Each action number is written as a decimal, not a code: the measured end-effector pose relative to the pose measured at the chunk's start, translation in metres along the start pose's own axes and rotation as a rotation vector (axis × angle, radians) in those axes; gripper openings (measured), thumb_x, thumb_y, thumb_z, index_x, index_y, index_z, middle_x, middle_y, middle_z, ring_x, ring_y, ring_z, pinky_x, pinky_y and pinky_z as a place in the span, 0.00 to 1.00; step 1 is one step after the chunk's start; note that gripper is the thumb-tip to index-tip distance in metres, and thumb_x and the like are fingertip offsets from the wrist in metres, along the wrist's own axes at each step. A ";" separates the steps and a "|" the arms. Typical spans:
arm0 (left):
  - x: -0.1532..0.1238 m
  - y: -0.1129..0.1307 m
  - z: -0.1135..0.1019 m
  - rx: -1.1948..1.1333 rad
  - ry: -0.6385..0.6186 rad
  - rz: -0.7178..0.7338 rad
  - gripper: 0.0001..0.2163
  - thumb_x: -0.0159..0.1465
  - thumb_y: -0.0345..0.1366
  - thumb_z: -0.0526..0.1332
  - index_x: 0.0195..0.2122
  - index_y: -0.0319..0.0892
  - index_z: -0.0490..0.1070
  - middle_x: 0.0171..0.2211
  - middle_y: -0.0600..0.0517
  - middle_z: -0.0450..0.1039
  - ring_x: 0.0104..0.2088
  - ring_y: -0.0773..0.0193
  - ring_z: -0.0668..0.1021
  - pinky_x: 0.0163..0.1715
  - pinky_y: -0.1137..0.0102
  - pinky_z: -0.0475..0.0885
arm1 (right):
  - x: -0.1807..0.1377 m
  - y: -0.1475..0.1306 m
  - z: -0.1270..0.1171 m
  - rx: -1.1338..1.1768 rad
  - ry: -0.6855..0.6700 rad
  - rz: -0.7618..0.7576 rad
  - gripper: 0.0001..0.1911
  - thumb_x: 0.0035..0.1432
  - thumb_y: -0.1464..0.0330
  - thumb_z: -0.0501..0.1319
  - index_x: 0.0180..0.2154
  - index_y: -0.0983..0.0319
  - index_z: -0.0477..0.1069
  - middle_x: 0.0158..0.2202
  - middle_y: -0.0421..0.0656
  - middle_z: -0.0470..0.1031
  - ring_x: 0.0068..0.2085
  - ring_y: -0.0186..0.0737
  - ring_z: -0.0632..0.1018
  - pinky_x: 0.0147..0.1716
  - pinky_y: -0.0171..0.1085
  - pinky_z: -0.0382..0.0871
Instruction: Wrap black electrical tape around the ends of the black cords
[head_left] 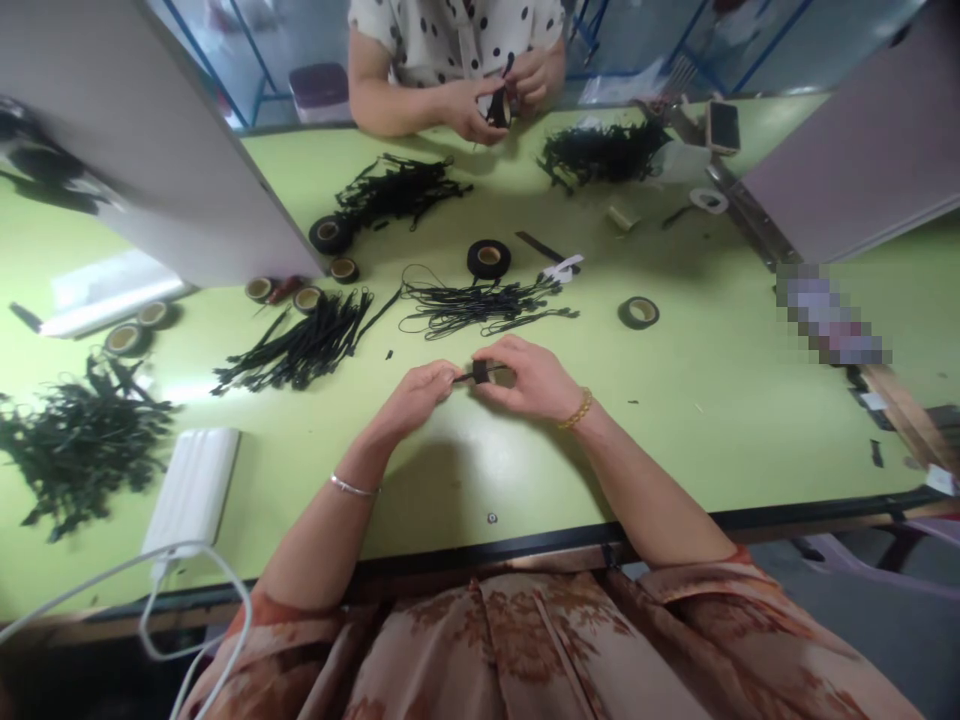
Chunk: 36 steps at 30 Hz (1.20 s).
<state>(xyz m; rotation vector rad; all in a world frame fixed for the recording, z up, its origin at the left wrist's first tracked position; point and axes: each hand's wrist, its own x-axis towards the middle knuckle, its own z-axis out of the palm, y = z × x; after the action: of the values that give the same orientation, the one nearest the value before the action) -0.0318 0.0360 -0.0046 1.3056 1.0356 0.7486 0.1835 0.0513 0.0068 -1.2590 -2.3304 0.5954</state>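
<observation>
My left hand [421,388] and my right hand [525,378] meet above the green table [675,400], both pinching a short black cable piece [480,373] with black tape around its middle. Just beyond my hands lies a loose bundle of thin black cables [480,303]. A bigger heap of black cable pieces [300,345] lies to the left of it. A black tape roll [488,258] stands behind the thin cables.
Across the table a person in a dotted top holds black tape [498,105] in both hands. More cable heaps [75,440] [600,150] [397,190], several tape rolls [638,312] [330,234], a white power bank [193,488] with a white cord, and grey dividers [187,150] surround the area.
</observation>
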 end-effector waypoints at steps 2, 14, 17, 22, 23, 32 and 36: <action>-0.001 -0.002 -0.001 0.019 0.028 -0.013 0.11 0.63 0.44 0.57 0.39 0.42 0.69 0.19 0.60 0.54 0.21 0.69 0.58 0.23 0.73 0.54 | 0.001 0.001 0.002 -0.008 0.017 -0.016 0.17 0.55 0.62 0.64 0.47 0.60 0.74 0.42 0.49 0.74 0.38 0.44 0.74 0.33 0.39 0.67; -0.007 -0.001 0.023 1.170 0.244 0.274 0.12 0.68 0.37 0.50 0.37 0.40 0.72 0.32 0.44 0.75 0.35 0.57 0.73 0.43 0.60 0.61 | 0.000 -0.016 0.011 -0.135 -0.003 0.048 0.20 0.59 0.57 0.62 0.49 0.59 0.74 0.48 0.51 0.73 0.37 0.45 0.75 0.29 0.39 0.66; -0.006 -0.007 0.027 1.188 0.223 0.186 0.12 0.70 0.35 0.47 0.37 0.40 0.70 0.33 0.45 0.74 0.35 0.58 0.73 0.37 0.64 0.62 | 0.001 -0.017 0.012 -0.122 0.008 0.037 0.21 0.59 0.58 0.61 0.51 0.60 0.72 0.49 0.52 0.73 0.38 0.46 0.75 0.30 0.40 0.67; -0.005 -0.002 0.029 1.244 0.141 0.079 0.12 0.71 0.34 0.45 0.40 0.41 0.68 0.37 0.45 0.73 0.38 0.57 0.73 0.32 0.65 0.63 | 0.003 -0.016 0.002 0.049 0.162 0.021 0.19 0.60 0.60 0.59 0.49 0.63 0.71 0.45 0.50 0.77 0.44 0.48 0.77 0.42 0.44 0.69; -0.005 0.000 0.030 1.268 0.117 0.073 0.12 0.71 0.34 0.45 0.40 0.41 0.68 0.37 0.44 0.73 0.39 0.56 0.73 0.31 0.66 0.62 | 0.004 -0.016 -0.001 0.084 0.185 0.088 0.17 0.61 0.59 0.57 0.47 0.63 0.71 0.40 0.48 0.79 0.41 0.46 0.77 0.41 0.43 0.69; -0.012 0.000 0.038 1.386 0.025 0.285 0.16 0.71 0.36 0.45 0.36 0.39 0.70 0.30 0.43 0.72 0.35 0.57 0.73 0.23 0.67 0.54 | 0.009 -0.021 -0.003 0.306 -0.177 0.434 0.12 0.55 0.59 0.64 0.35 0.62 0.77 0.22 0.39 0.75 0.24 0.35 0.71 0.27 0.35 0.60; -0.012 -0.004 0.039 1.376 0.027 0.304 0.16 0.71 0.37 0.46 0.35 0.39 0.71 0.29 0.42 0.72 0.33 0.57 0.73 0.24 0.67 0.55 | 0.009 -0.020 0.004 0.553 0.034 0.505 0.11 0.45 0.67 0.67 0.34 0.62 0.71 0.17 0.31 0.64 0.20 0.30 0.64 0.24 0.33 0.58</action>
<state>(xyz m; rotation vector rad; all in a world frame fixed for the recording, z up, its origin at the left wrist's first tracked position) -0.0007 0.0090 -0.0078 2.6566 1.4424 0.1689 0.1631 0.0487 0.0159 -1.5414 -1.6285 1.2623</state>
